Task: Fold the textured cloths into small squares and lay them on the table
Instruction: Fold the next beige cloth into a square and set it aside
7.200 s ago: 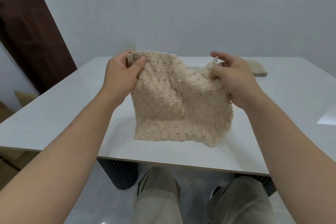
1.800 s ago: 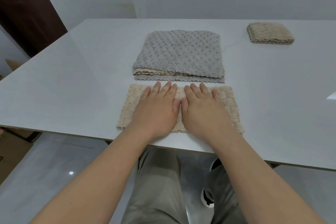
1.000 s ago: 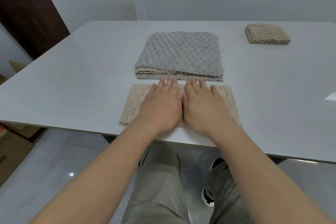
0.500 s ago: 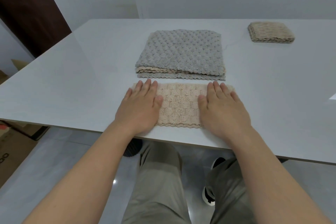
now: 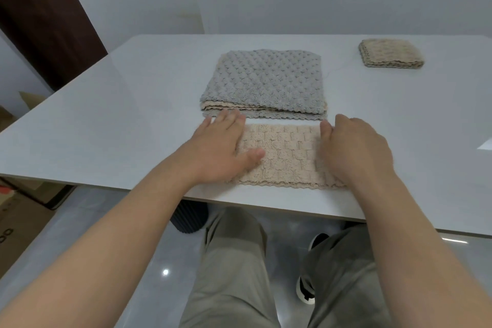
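Cardboard boxes [image 5: 18, 216]: on the floor at far left; contents cannot be seen.
Left hand [image 5: 218, 152]: flat, fingers straight, pressing the left end of the beige cloth [image 5: 287, 154].
Beige cloth: a folded strip at the near edge of the worktop [image 5: 119, 114]. Its long axis runs left to right between the hands, both equally near, so the next fold is probably end over end.
Grey cloth stack [image 5: 266, 80]: just beyond the strip, still large.
Right hand [image 5: 354, 149]: fingers curled over the strip's right end; whether they pinch it is hidden.
Folded square [image 5: 391, 54]: far right, well apart.
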Available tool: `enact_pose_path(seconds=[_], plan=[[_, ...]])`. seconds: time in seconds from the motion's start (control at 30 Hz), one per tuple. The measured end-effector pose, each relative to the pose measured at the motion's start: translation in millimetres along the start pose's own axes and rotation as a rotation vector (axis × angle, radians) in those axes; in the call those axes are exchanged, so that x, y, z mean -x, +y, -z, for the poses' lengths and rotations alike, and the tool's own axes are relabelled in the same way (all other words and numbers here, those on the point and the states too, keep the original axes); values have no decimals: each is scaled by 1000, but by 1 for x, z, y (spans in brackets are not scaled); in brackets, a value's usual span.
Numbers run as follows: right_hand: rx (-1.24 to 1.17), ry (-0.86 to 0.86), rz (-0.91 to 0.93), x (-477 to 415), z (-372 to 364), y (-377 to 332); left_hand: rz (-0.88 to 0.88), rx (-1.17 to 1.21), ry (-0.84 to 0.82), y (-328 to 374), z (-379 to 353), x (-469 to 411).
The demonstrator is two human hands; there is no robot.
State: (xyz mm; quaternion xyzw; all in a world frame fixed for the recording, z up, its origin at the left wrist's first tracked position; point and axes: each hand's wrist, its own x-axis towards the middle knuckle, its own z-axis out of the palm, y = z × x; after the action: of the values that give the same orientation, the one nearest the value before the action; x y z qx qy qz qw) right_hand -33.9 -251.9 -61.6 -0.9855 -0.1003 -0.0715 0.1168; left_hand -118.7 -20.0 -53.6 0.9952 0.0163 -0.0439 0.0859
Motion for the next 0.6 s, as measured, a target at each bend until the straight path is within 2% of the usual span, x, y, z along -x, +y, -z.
enact_pose_path(seconds=[0.1, 0.23, 0.43, 0.6], plan=[[96, -32, -69, 2, 2, 3, -160, 74, -28, 7, 7, -3], [119, -54, -171, 3, 1, 2, -210, 35, -116, 4, 0, -11], [-90, -202, -172, -3, 7, -7, -212, 17, -157, -2, -8, -19], [-246, -120, -108, 0, 21, -19, -221, -1, -120, -4, -16, -19]])
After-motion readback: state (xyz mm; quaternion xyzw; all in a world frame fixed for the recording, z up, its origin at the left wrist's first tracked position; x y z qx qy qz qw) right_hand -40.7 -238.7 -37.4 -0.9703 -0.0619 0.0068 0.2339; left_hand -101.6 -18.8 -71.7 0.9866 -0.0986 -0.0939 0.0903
